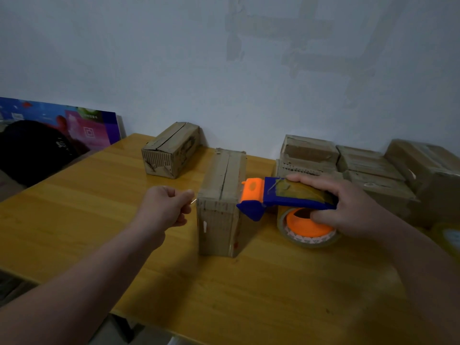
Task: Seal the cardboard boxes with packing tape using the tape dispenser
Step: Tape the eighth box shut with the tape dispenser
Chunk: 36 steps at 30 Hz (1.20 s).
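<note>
Nearest to me run my 2 bare forearms, reaching out over the yellow wooden table (99,220). My right hand (348,207) grips the blue and orange tape dispenser (286,195): the fingers (306,179) lie curved over the top of the tape roll (308,235) and the thumb presses against its orange core. The dispenser's orange mouth points away from those fingers toward my left, and it meets the right top edge of the middle box (221,195). That box stands between my 2 hands, flaps down, with a dark seam running along its top. My left hand (164,207) hangs just beside the box's other side, fingers curled and thumb against forefinger. A thin pale glint shows at the fingertips, but I cannot tell whether I am pinching a tape end or nothing at all. No strip is plain to see across the seam, so I judge this box as not yet sealed, with the pull across its top either starting or about to start. Beyond my left fingers, near the wall, 1 more box (171,150) lies with its top seam gaping, so it looks unsealed too. Beyond my right fingers a stack of boxes (373,168) sits against the wall. Some of them look glossy, perhaps already taped, though the dim light leaves that unsure. At least 2 boxes seem left to do.
</note>
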Each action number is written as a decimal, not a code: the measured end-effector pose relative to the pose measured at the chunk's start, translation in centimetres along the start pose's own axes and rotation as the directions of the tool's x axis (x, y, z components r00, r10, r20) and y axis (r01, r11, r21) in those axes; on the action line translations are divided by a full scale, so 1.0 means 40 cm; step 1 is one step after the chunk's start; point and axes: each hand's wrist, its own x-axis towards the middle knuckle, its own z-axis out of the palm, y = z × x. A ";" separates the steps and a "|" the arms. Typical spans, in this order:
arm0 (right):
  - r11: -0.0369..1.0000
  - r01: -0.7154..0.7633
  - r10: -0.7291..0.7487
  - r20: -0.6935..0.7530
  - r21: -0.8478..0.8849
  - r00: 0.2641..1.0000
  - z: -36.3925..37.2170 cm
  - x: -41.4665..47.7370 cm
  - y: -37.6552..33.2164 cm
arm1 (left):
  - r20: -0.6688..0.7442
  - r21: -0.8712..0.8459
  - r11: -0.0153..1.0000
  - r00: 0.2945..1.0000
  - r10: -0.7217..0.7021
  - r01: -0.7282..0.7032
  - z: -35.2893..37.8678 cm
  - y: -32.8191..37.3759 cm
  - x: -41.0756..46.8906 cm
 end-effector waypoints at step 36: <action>0.985 -0.114 0.121 -0.047 0.133 0.992 0.095 -0.032 0.037 | 0.212 0.240 0.904 0.928 0.306 -0.353 0.030 0.002 -0.096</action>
